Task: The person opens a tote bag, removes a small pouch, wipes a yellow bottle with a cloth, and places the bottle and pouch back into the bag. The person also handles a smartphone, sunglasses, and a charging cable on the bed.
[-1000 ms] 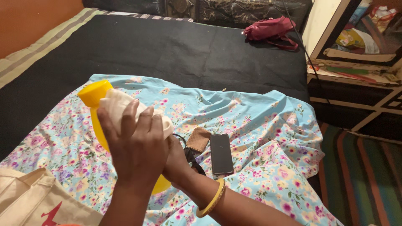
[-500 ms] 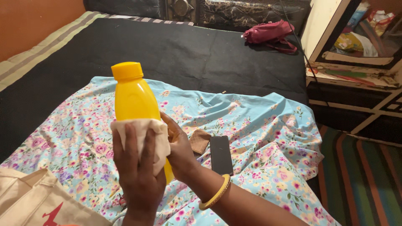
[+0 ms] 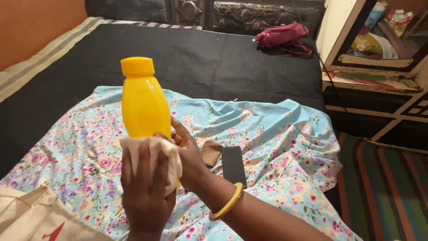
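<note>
A yellow plastic bottle (image 3: pixel 145 107) with a yellow cap stands upright in the air over a floral sheet (image 3: pixel 276 147). My right hand (image 3: pixel 191 156), a yellow bangle on its wrist, grips the bottle's lower part from behind. In front, my left hand (image 3: pixel 145 196) presses a white cloth (image 3: pixel 154 149) against the bottle's lower body. The cloth and both hands hide the bottle's base.
A black phone (image 3: pixel 233 166) and a small brown pouch (image 3: pixel 211 152) lie on the sheet beside my right wrist. A beige tote bag (image 3: pixel 35 218) sits at the bottom left. The black bedcover (image 3: pixel 200 62) carries a maroon bag (image 3: pixel 281 35). A shelf unit (image 3: pixel 379 53) and a striped rug (image 3: pixel 383 187) are on the right.
The bottle has swung from tilted, cap to the left, to upright. My left hand with the cloth has slid from the upper body down to the lower part.
</note>
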